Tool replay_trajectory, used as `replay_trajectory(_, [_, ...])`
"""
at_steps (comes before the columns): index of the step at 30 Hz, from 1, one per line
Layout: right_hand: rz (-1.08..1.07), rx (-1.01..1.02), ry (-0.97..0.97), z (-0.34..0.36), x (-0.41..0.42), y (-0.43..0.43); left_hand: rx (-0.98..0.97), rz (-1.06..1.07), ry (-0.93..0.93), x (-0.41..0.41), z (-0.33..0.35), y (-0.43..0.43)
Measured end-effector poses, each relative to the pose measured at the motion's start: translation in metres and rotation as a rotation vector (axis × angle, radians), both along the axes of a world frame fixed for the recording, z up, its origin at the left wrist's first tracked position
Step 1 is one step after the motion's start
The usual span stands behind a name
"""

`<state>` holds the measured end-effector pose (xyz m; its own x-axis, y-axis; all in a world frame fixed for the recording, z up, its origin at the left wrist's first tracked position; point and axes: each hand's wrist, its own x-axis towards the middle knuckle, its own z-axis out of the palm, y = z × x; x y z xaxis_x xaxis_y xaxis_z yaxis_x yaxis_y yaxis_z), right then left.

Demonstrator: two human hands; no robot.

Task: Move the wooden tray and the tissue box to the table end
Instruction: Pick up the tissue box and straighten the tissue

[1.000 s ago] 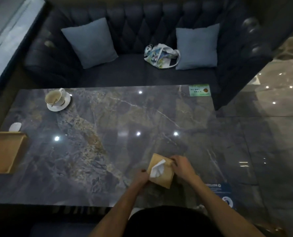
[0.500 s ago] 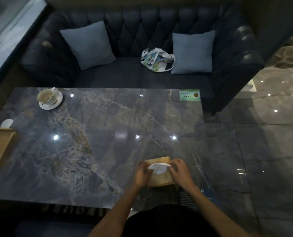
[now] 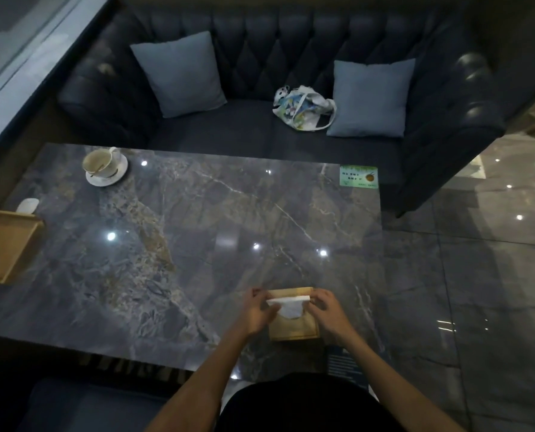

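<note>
Head view shows our left hand (image 3: 257, 313) and right hand (image 3: 328, 313) clasping the wooden tissue box (image 3: 294, 327) between them: light, rigid, best gripped by its sides, not the soft tissue (image 3: 288, 307).

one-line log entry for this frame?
both hands on tissue box | left hand, right hand at tissue | wooden tray far left | stage: tissue box
</note>
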<state>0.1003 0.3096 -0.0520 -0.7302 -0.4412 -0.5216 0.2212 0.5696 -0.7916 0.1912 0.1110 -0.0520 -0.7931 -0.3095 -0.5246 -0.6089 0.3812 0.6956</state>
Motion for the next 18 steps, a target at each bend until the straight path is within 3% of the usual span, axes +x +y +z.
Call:
replay_trajectory(10, [-0.014, 0.079, 0.021, -0.004, -0.010, -0.005, -0.056, 0.115, -0.149, -0.016, -0.002, 0.007])
replay_trajectory(14, [-0.009, -0.029, -0.031, -0.004, -0.008, -0.001, -0.050, 0.134, -0.145, -0.022, 0.003, 0.010])
replay_trajectory(18, [-0.005, 0.050, -0.046, -0.008, -0.009, -0.004, -0.032, 0.147, -0.152, -0.021, 0.005, 0.011])
